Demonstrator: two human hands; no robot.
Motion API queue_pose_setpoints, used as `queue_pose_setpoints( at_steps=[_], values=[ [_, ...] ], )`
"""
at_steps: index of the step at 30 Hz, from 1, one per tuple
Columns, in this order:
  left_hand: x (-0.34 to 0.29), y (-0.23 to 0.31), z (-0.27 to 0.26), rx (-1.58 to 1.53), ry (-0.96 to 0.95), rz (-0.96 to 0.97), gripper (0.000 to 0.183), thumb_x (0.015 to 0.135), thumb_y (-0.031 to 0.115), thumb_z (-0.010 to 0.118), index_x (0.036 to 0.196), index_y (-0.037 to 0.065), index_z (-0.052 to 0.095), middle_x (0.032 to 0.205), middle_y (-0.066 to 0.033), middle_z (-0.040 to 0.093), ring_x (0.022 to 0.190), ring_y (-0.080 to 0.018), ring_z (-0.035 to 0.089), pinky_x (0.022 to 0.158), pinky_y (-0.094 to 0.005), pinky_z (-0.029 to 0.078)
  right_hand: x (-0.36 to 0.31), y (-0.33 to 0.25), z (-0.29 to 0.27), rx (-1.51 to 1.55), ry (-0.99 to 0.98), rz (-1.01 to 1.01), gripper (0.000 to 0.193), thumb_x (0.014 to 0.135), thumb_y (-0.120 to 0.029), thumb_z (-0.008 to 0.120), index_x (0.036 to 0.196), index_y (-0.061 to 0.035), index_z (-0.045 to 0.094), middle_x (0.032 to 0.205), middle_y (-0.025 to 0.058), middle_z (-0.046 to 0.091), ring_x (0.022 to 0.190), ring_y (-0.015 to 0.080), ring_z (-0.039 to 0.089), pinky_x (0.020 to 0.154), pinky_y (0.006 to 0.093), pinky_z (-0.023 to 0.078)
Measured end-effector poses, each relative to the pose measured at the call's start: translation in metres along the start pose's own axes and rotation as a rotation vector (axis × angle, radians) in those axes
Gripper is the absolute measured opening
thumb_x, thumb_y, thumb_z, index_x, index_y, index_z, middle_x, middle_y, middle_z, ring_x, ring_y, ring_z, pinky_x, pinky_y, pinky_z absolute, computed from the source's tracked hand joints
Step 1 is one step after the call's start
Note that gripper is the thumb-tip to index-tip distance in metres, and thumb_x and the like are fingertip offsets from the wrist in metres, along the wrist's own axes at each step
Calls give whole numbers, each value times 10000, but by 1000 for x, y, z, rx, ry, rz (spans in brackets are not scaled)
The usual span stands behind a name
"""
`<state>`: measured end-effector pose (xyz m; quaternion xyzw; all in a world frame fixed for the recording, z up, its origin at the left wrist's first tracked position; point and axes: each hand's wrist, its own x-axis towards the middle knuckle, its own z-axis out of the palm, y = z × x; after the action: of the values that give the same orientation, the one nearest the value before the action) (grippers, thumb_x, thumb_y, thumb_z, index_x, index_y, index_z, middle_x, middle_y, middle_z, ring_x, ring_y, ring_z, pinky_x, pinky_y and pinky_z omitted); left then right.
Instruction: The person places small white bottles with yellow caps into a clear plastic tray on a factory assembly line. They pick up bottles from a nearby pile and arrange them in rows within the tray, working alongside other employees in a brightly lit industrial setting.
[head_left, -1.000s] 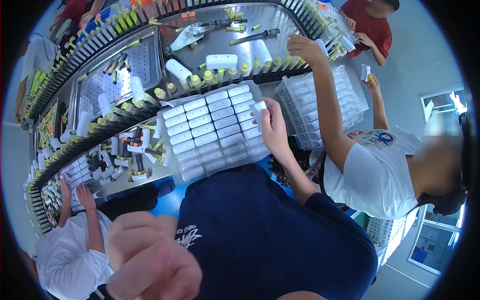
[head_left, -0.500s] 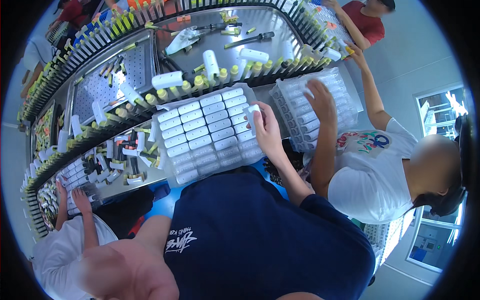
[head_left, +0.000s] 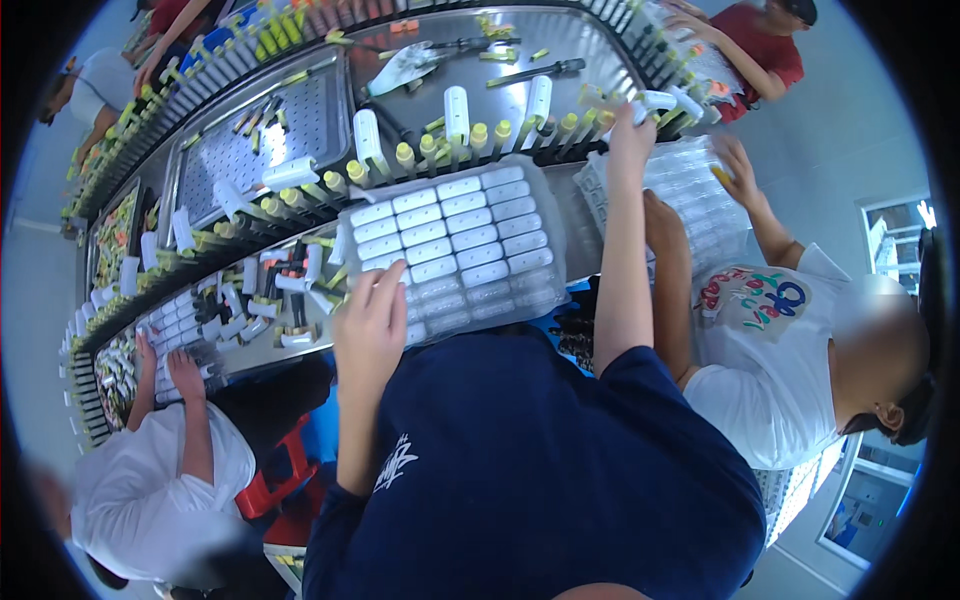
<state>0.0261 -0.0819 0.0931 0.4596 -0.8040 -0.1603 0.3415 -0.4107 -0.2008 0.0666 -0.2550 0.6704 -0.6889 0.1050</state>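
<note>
In front of me lies a clear plastic blister tray [head_left: 552,205] holding rows of white plastic shells [head_left: 466,203], each with small dark marks. Its nearer rows show clear pockets. My left hand [head_left: 368,328] rests over the tray's near left part, fingers stretched out and holding nothing I can see. At far right, my right hand [head_left: 631,132] reaches to the row of upright pegs. Its fingers are closed at a white plastic shell [head_left: 656,100], which they seem to grip; the fingertips are partly hidden.
Yellow-tipped pegs [head_left: 428,148] bearing white shells run along the line's edge. Beyond lie a metal tray [head_left: 425,105] and a perforated tray [head_left: 215,160]. A co-worker's arm [head_left: 670,250] is close to my right arm, beside stacked blister trays [head_left: 700,195]. Another person [head_left: 170,440] sits at left.
My right hand has left the tray, where it held a white shell, and reached far right to the pegs. My left hand has come from the lower left to the tray.
</note>
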Motion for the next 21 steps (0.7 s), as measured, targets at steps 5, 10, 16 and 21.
queue_pose_setpoints(
  at_steps=[5, 10, 16, 21],
  values=[
    [-38, -42, 34, 35, -165, -131, 228, 983, 132, 687, 1199, 63, 710, 1044, -142, 689, 890, -379, 710, 758, -471, 569, 41, -14, 36, -633, -331, -253, 570, 954, -408, 717, 1144, 128, 684, 1013, 296, 749, 1000, 427, 738, 874, 495, 557],
    [-62, -71, 52, 95, -301, -121, 244, 951, 152, 714, 1179, 68, 688, 1028, -130, 681, 942, -364, 694, 802, -475, 570, -11, -8, 83, -1098, -423, -512, 462, 959, -393, 705, 1128, 32, 639, 1052, 281, 750, 975, 468, 744, 848, 542, 593],
    [-75, -84, 56, 137, -403, -23, 338, 852, 119, 788, 1180, 74, 718, 1120, -138, 678, 1099, -366, 636, 936, -468, 527, -70, -18, 88, -920, -466, -665, 598, 994, -409, 683, 1403, 8, 555, 1219, 246, 716, 1027, 448, 727, 856, 537, 592],
    [-77, -76, 49, 99, -443, 109, 352, 803, 144, 836, 1129, 98, 713, 1157, -116, 640, 1144, -324, 617, 960, -461, 517, -104, -54, 111, -1084, -635, -642, 562, 946, -454, 735, 1358, -101, 588, 1238, 202, 713, 1102, 405, 709, 928, 522, 573]
  ],
)
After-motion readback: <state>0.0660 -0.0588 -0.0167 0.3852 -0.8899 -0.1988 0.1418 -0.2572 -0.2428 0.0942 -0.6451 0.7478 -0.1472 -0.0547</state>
